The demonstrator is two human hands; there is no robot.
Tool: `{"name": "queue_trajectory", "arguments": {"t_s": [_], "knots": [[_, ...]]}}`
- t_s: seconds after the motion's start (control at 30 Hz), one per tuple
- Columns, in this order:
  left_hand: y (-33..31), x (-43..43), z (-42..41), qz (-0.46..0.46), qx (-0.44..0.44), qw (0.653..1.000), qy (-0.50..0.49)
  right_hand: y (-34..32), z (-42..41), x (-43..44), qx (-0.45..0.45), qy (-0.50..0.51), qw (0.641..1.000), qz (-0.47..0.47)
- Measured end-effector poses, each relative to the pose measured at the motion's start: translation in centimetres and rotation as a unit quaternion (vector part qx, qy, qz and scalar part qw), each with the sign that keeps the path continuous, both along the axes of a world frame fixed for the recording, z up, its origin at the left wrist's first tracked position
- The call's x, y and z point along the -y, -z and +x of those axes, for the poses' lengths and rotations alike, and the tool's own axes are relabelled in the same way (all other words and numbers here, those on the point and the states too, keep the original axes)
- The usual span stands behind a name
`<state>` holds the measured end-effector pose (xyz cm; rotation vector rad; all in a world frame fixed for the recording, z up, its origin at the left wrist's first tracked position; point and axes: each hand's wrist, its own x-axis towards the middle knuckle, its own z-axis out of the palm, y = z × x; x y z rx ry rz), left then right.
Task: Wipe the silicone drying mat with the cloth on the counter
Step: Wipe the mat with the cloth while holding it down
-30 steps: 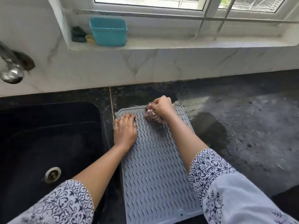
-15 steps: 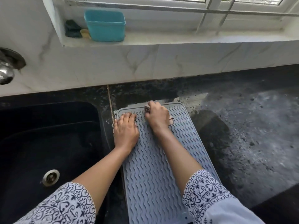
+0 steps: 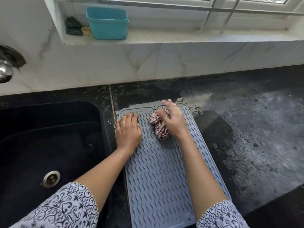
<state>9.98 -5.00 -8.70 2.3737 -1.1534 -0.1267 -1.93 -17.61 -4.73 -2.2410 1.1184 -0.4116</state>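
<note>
A dark, wet stone counter (image 3: 246, 137) runs under a window, with a black sink (image 3: 49, 129) at the left of the frame. The grey mat (image 3: 156, 170) lies mid-frame, and the left hand (image 3: 129, 130) presses its upper left corner with flat, straight fingers. The right hand (image 3: 172, 120) is on the bunched cloth (image 3: 158, 129) near the mat's top edge, but blur hides whether it clasps it. Long strokes along the ridges, with the mat pinned, would likely clean best.

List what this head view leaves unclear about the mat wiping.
- The right hand is motion-blurred in the head view, so its grip on the cloth cannot be confirmed.
- The silicone mat has its near end cut off by the bottom edge and covered by the right sleeve; patches lie hidden under the left hand and the cloth.
- The tap is cropped by the left edge.
- The dark item beside the teal tub is too small to identify.
</note>
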Motion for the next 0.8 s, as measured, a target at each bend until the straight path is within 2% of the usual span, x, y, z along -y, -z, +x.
{"name": "queue_trajectory", "arguments": {"t_s": [0.07, 0.1, 0.2, 0.3, 0.43, 0.5, 0.6, 0.63, 0.7, 0.8], "knots": [[0.1, 0.0, 0.0, 0.003, 0.005, 1.000, -0.002, 1.9, 0.9, -1.0, -0.175, -0.099, 0.975, -0.100], [0.1, 0.0, 0.0, 0.003, 0.007, 1.000, -0.002, 2.5, 1.3, -1.2, -0.193, -0.099, 0.967, -0.134], [-0.1, 0.0, -0.1, 0.004, 0.010, 1.000, -0.003, 2.6, 1.6, -2.2, -0.150, -0.036, 0.973, -0.170], [-0.3, -0.1, -0.4, 0.012, 0.011, 1.000, -0.005, 1.6, 0.3, -4.6, -0.160, -0.034, 0.960, -0.225], [-0.3, 0.0, -0.2, 0.017, 0.009, 1.000, -0.001, -0.9, -3.6, -7.7, -0.246, -0.081, 0.950, -0.178], [-0.2, 0.1, -0.2, 0.015, 0.010, 1.000, 0.001, -2.7, -3.3, -7.5, -0.197, -0.049, 0.973, -0.105], [-0.1, 0.1, -0.1, 0.009, 0.007, 1.000, 0.004, -2.0, 0.9, -5.2, -0.052, 0.015, 0.991, -0.123], [-0.1, 0.1, -0.1, 0.008, 0.008, 1.000, 0.004, -1.0, 2.5, -4.5, -0.051, 0.015, 0.991, -0.127], [0.0, 0.0, 0.0, 0.015, 0.007, 1.000, 0.004, 1.3, 4.4, -3.6, -0.103, 0.021, 0.986, -0.129], [0.3, 0.1, -0.2, 0.042, 0.013, 0.999, 0.011, 3.3, 4.6, -2.9, -0.064, 0.028, 0.983, -0.170]]}}
